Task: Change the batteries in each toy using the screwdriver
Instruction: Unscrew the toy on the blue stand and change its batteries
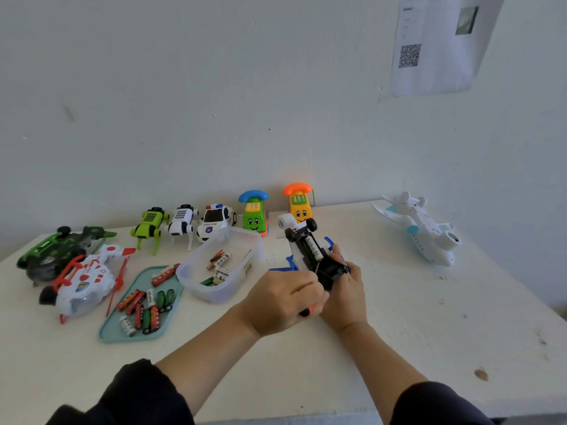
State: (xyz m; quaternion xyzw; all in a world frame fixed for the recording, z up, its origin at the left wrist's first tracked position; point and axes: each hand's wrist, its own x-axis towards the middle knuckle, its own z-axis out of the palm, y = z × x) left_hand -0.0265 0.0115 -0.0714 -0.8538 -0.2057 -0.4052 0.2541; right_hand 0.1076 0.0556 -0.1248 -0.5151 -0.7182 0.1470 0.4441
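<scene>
Head view: at the bench [399, 317] centre, the right hand [343, 289] grips an upturned toy car [313, 256], white batteries [313, 247] exposed. The left hand [285, 299] is curled round a screwdriver [310, 308], tip at the car's underside. Left: a clear tub [245, 271] and a teal tray [113, 329] of batteries.

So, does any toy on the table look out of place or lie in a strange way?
Yes. The green car at the far left lies overturned, wheels up, and the white helicopter beside it lies on its side, while the row by the wall stands upright.
</scene>
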